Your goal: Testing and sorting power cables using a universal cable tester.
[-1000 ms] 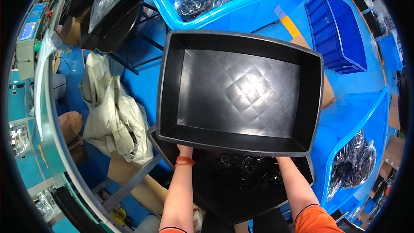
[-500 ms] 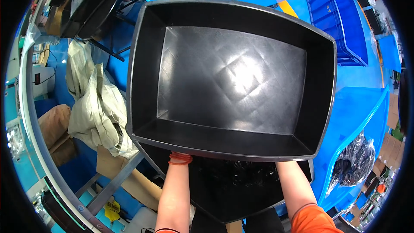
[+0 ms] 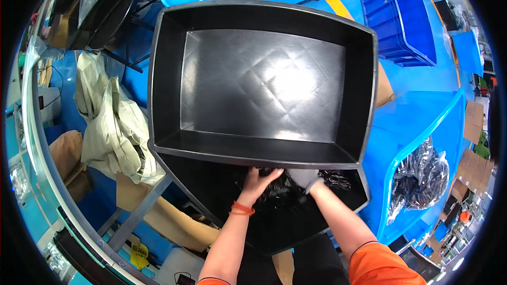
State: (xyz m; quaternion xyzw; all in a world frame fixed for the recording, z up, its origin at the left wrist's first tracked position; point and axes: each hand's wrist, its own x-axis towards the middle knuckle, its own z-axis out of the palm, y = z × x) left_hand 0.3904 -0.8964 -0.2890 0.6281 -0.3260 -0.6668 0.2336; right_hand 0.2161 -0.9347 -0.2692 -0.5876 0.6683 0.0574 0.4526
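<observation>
A large empty black plastic bin [image 3: 264, 82] rests across the far part of a second black bin [image 3: 274, 229], which holds glossy black pieces [image 3: 275, 194] too dark to name. Both of my hands reach into the lower bin, just under the upper one's near rim. My left hand [image 3: 257, 184], bare with a red band at the wrist, curls thumb and fingers around something dark; the rim partly covers its fingertips. Close beside it, my right hand [image 3: 303, 178] in a grey glove points in among the black pieces, its fingers mostly hidden.
Right of the bins stands a light-blue tub [image 3: 383, 179] with a clear bag of black parts [image 3: 422, 179]. Farther back is a dark-blue crate [image 3: 393, 18]. On the left lie a crumpled pale sack [image 3: 119, 129], cardboard [image 3: 163, 219] and a metal frame [image 3: 140, 211].
My hands, hidden under the upper bin's near edge before, now show in the lower bin and are closer together. The upper bin appears farther left in view.
</observation>
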